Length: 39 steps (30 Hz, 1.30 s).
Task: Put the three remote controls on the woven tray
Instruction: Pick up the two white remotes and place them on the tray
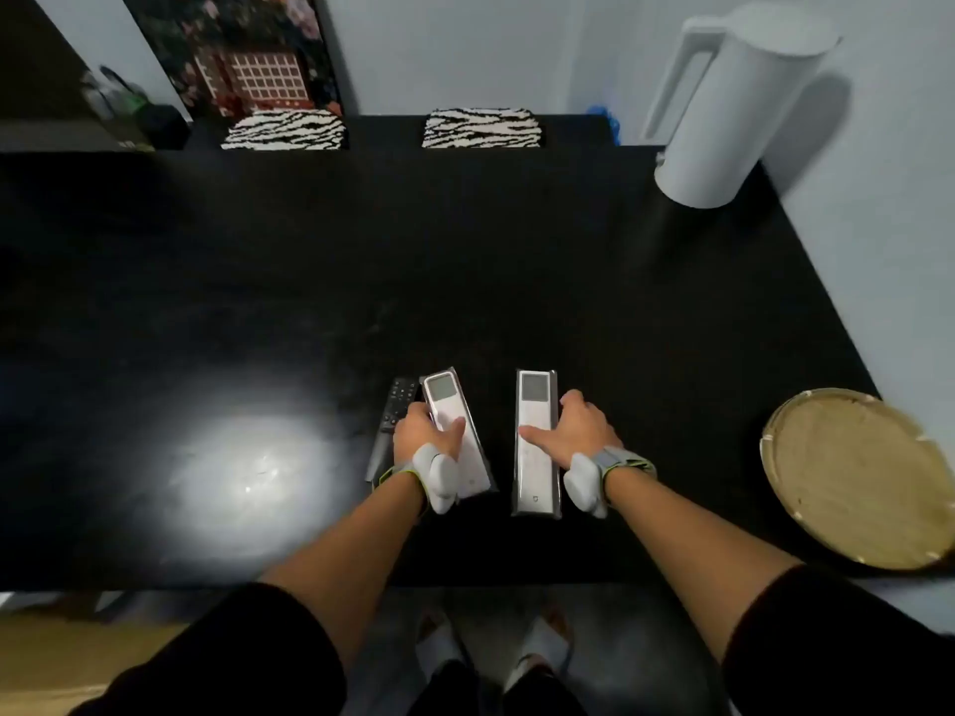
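Black table, glossy, a bright glare patch on its near left. White kettle stands at the far right corner. Round woven tray lies at the near right edge, nothing on it, well apart from the remotes.

Three remotes lie near the front middle of the table. Right white remote, in clear wrap, lies straight, screen end away from the person. Left white remote, also wrapped, angles slightly left. Black remote lies just beside it on the left, partly hidden by the hand.

Right hand clasps the right white remote: thumb on top, fingers down its far side. Left hand grasps the left white remote, thumb across its face. Both remotes look to be on the table; lift cannot be told. Grey straps on both wrists.
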### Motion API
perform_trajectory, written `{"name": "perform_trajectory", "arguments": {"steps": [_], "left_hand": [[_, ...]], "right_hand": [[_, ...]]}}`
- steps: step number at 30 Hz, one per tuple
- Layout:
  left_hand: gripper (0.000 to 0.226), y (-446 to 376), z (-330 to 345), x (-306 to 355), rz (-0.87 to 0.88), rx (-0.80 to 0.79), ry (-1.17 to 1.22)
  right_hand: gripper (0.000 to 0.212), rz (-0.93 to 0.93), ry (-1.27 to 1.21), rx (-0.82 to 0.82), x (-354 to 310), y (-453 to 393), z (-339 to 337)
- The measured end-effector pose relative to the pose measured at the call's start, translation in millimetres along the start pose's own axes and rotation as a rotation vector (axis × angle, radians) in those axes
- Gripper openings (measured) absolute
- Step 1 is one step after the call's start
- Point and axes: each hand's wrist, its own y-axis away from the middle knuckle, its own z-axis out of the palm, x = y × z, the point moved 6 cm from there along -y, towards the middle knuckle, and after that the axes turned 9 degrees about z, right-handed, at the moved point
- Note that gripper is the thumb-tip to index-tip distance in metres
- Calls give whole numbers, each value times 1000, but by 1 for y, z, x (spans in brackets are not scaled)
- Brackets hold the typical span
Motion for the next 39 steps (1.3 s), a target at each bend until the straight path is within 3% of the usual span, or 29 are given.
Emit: {"name": "perform_trajectory", "arguments": {"steps": [5,8,14,22,27,35,39], "left_hand": [[59,-6,13,-6,-80,-15,-47],[66,-12,19,-3,-87,-10,-78],[75,-18,24,3,-102,-1,-106],[63,-22,33,-7,-90,-80,-81],[38,-24,35,-6,-69,-88,-69],[34,-16,65,29,15,-175,53],[19,-3,103,80,71,-251,152]], "right_hand": [[106,82,160,79,6,-15,26],[112,58,211,168,2,-24,34],[88,47,190,218,9,-27,28],[51,52,176,315,33,-30,12],[51,56,147,231,44,-36,3],[53,96,14,162,76,-28,-30],[48,98,-34,266,112,-15,-74]]}}
